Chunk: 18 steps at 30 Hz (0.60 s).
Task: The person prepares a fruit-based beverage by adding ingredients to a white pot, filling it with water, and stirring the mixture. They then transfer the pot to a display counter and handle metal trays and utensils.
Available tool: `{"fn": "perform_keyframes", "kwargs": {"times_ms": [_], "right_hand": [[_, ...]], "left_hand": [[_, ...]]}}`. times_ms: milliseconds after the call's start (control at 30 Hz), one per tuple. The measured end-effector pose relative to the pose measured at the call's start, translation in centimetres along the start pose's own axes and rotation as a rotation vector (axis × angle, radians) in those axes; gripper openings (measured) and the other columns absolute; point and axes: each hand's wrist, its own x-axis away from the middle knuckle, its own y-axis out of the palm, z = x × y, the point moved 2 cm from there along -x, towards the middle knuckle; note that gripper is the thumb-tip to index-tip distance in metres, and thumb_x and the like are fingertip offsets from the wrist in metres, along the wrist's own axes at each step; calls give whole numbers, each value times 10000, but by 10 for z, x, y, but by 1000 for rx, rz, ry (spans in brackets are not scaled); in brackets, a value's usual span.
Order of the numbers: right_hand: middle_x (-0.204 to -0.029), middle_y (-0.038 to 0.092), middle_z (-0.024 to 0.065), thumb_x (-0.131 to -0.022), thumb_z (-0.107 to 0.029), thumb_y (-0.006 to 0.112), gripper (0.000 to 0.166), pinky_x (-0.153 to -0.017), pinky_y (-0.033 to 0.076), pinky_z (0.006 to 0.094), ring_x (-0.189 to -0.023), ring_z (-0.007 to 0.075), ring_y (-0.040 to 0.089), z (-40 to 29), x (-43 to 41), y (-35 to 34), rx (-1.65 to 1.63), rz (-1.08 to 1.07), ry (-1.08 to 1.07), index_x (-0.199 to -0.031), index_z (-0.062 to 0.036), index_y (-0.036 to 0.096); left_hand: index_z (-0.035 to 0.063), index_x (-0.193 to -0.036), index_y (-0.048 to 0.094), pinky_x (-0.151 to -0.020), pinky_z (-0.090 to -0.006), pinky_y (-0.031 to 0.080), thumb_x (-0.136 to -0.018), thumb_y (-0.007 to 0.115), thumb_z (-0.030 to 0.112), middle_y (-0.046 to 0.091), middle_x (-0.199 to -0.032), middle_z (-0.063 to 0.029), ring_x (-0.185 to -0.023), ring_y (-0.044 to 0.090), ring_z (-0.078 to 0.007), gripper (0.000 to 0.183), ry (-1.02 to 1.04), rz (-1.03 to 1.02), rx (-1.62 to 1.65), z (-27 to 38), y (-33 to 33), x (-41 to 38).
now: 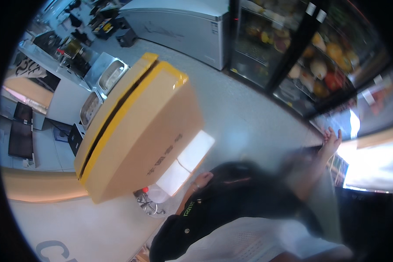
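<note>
A large brown cardboard carton [144, 131] with yellow tape along a dark gap rises before me, left of centre. White blocks or panels [185, 163] lie against its lower right side. My left hand [203, 179], with a band at the wrist, is near these, beside my black shirt; its fingers look curled, and what they may hold is hidden. On the right my right hand [332, 139] is raised with its fingers apart and nothing in it, near the foot of a glass-door display fridge [271, 65]. White mesh fabric [249, 239] covers the bottom of the view.
A chest freezer [173, 31] stands at the back. Steel food pans [113, 75] are set in the counter on the left. A pale counter panel [85, 226] fills the lower left, near a chrome stool or chair base [149, 206]. Grey floor [235, 108] runs between carton and fridge.
</note>
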Motion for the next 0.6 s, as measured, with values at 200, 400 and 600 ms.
{"fn": "perform_keyframes", "kwargs": {"times_ms": [200, 400, 600], "right_hand": [[-848, 561, 63, -861, -79, 459, 243, -632, 417, 180, -725, 93, 523, 76, -133, 218, 3, -513, 82, -1090, 2, 453], [-824, 548, 0, -830, -111, 523, 173, -674, 401, 187, -744, 57, 487, 160, -105, 473, 97, -1189, 145, -966, -5, 548], [-853, 563, 27, -837, -126, 503, 199, -716, 410, 222, -774, 85, 496, 170, -112, 664, 247, -1510, -130, -980, 7, 541]], "left_hand": [[14, -905, 588, -738, -357, 434, -809, 477, 309, 604, -854, -151, -814, 560, -276, 330, -185, 348, -48, 30, -30, -73], [14, -965, 553, -785, -418, 412, -816, 417, 208, 551, -962, -238, -861, 543, -360, 280, 223, 443, 21, 66, -11, -170], [15, -963, 556, -784, -415, 413, -815, 418, 216, 555, -956, -234, -860, 546, -356, 286, -298, 411, 295, 115, -57, -295]]}}
